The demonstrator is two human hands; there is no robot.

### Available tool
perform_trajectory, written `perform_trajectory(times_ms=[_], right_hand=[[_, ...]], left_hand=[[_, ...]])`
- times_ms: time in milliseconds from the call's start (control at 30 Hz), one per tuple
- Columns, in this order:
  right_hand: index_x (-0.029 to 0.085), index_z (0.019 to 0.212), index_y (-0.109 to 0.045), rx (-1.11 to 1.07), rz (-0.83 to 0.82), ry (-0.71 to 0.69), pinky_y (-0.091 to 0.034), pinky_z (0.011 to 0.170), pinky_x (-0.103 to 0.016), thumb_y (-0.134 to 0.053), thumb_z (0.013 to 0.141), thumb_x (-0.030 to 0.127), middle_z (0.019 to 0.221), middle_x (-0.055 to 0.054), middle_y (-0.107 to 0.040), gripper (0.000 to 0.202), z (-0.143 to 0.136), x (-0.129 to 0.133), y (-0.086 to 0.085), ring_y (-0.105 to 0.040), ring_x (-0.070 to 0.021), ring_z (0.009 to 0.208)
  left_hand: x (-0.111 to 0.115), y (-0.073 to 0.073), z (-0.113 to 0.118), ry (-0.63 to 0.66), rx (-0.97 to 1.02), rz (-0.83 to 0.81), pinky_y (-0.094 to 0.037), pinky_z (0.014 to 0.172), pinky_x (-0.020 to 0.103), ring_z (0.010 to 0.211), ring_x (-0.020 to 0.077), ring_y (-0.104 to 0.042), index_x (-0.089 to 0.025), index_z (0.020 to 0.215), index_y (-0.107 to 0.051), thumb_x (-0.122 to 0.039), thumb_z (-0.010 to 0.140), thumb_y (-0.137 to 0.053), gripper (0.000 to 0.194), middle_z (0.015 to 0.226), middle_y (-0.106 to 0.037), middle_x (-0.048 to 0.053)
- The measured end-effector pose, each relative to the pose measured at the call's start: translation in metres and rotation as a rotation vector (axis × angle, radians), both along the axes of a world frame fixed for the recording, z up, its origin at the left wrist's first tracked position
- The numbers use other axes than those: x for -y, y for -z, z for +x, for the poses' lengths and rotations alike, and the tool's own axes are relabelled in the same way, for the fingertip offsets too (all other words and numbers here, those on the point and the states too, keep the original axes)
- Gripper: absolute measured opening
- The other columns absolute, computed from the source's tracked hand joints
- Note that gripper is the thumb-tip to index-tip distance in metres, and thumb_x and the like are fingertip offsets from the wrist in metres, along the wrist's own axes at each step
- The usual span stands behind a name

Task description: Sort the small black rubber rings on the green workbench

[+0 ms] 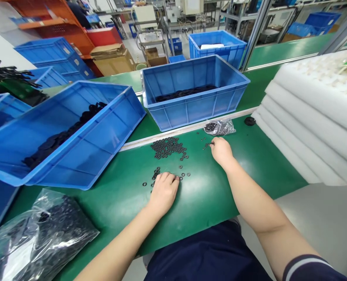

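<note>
My left hand (164, 192) rests on the green tabletop with its fingers bent down and close together. Beside its thumb and index finger lies a black ring (181, 178); more loose rings (156, 172) partly show beyond the knuckles. A flat cluster of black rings (167, 147) is spread farther up the table. To the right, my right hand (222, 151) is closed in a pinch at a small dark piece (212, 143), whose shape is mostly hidden by the fingers. Several tiny black parts (204, 144) lie left of those fingertips, in front of a clear bag of small black parts (219, 127).
Two blue bins, one at the left (111, 117) and one behind the table ledge (197, 111), hold black parts. A large plastic bag (65, 230) of black pieces lies front left. Stacked white foam sheets (302, 128) border the right, near a black round part (249, 121).
</note>
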State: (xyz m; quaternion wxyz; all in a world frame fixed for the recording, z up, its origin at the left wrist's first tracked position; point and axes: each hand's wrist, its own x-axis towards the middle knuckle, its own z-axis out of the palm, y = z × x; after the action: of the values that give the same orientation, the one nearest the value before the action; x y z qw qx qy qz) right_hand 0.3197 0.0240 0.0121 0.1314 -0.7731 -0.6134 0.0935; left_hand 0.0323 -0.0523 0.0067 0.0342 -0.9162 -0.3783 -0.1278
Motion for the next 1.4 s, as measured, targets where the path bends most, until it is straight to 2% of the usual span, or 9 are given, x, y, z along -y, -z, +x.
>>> perform_trajectory(times_ms=[133, 300, 500, 700, 800, 900, 1067, 1300, 1400], right_hand=[[0.013, 0.107, -0.068, 0.009, -0.024, 0.016, -0.044, 0.083, -0.031, -0.052, 0.093, 0.017, 0.107, -0.014, -0.065, 0.021, 0.001, 0.003, -0.004, -0.062, -0.0241, 0.097], [0.013, 0.106, -0.068, 0.046, -0.053, -0.010, -0.044, 0.082, -0.031, -0.051, 0.094, 0.018, 0.107, -0.014, -0.065, 0.021, -0.003, 0.009, -0.007, -0.062, -0.0236, 0.095], [0.014, 0.102, -0.070, 0.005, -0.008, -0.243, -0.044, 0.086, -0.029, -0.054, 0.091, 0.015, 0.102, -0.011, -0.066, 0.019, -0.021, 0.019, -0.001, -0.061, -0.0216, 0.094], [0.018, 0.094, -0.070, -0.160, 0.016, -0.321, -0.044, 0.084, -0.028, -0.060, 0.087, 0.011, 0.094, -0.006, -0.066, 0.014, -0.022, 0.018, 0.004, -0.060, -0.0186, 0.089], [0.019, 0.091, -0.070, -0.200, 0.027, -0.315, -0.044, 0.083, -0.028, -0.062, 0.086, 0.011, 0.092, -0.006, -0.066, 0.012, -0.020, 0.017, 0.003, -0.060, -0.0182, 0.087], [0.018, 0.090, -0.070, -0.213, 0.018, -0.316, -0.045, 0.082, -0.028, -0.063, 0.085, 0.010, 0.093, -0.006, -0.066, 0.011, -0.020, 0.017, 0.002, -0.061, -0.0181, 0.086], [0.018, 0.090, -0.070, -0.230, 0.030, -0.337, -0.045, 0.082, -0.028, -0.065, 0.083, 0.008, 0.091, -0.005, -0.066, 0.013, -0.021, 0.017, 0.001, -0.061, -0.0175, 0.085], [0.018, 0.088, -0.069, -0.239, 0.044, -0.334, -0.045, 0.082, -0.029, -0.064, 0.084, 0.007, 0.091, -0.005, -0.066, 0.013, -0.023, 0.019, -0.001, -0.060, -0.0177, 0.085], [0.019, 0.090, -0.069, -0.251, 0.056, -0.340, -0.046, 0.080, -0.029, -0.065, 0.084, 0.008, 0.090, -0.005, -0.065, 0.013, -0.021, 0.018, 0.001, -0.060, -0.0175, 0.084]], left_hand=[[0.017, 0.005, -0.002, 0.008, -0.184, 0.075, -0.042, 0.092, 0.047, 0.109, 0.0323, -0.055, -0.007, 0.123, -0.065, -0.005, 0.092, -0.040, 0.040, 0.114, -0.065, 0.022], [0.003, 0.000, 0.002, -0.062, -0.223, 0.048, -0.043, 0.093, 0.049, 0.114, 0.0344, -0.053, -0.006, 0.124, -0.065, -0.007, 0.092, -0.038, 0.041, 0.122, -0.062, 0.024], [-0.032, -0.015, 0.022, -0.320, -0.122, -0.098, -0.045, 0.089, 0.050, 0.114, 0.0356, -0.051, -0.012, 0.130, -0.064, -0.017, 0.095, -0.040, 0.043, 0.127, -0.059, 0.024], [-0.039, -0.008, 0.019, -0.456, 0.119, -0.084, -0.046, 0.087, 0.050, 0.115, 0.0355, -0.050, -0.020, 0.127, -0.068, -0.020, 0.094, -0.043, 0.041, 0.133, -0.055, 0.022], [-0.029, -0.003, 0.016, -0.379, 0.197, -0.059, -0.045, 0.088, 0.048, 0.114, 0.0331, -0.051, -0.021, 0.124, -0.069, -0.012, 0.091, -0.043, 0.043, 0.128, -0.059, 0.019], [-0.020, -0.001, 0.018, -0.242, 0.140, -0.085, -0.042, 0.092, 0.050, 0.117, 0.0338, -0.051, -0.023, 0.122, -0.071, -0.005, 0.088, -0.042, 0.048, 0.128, -0.060, 0.019], [-0.026, 0.002, 0.026, -0.284, 0.081, -0.091, -0.041, 0.092, 0.054, 0.121, 0.0388, -0.048, -0.023, 0.130, -0.066, -0.005, 0.085, -0.043, 0.053, 0.140, -0.052, 0.023], [-0.037, 0.000, -0.004, -0.495, 0.332, 0.025, -0.043, 0.085, 0.045, 0.107, 0.0325, -0.054, -0.016, 0.123, -0.068, -0.021, 0.094, -0.044, 0.038, 0.121, -0.063, 0.019], [-0.041, 0.005, -0.014, -0.485, 0.381, -0.006, -0.042, 0.082, 0.042, 0.098, 0.0288, -0.057, -0.017, 0.111, -0.072, -0.028, 0.096, -0.046, 0.032, 0.106, -0.068, 0.015]])
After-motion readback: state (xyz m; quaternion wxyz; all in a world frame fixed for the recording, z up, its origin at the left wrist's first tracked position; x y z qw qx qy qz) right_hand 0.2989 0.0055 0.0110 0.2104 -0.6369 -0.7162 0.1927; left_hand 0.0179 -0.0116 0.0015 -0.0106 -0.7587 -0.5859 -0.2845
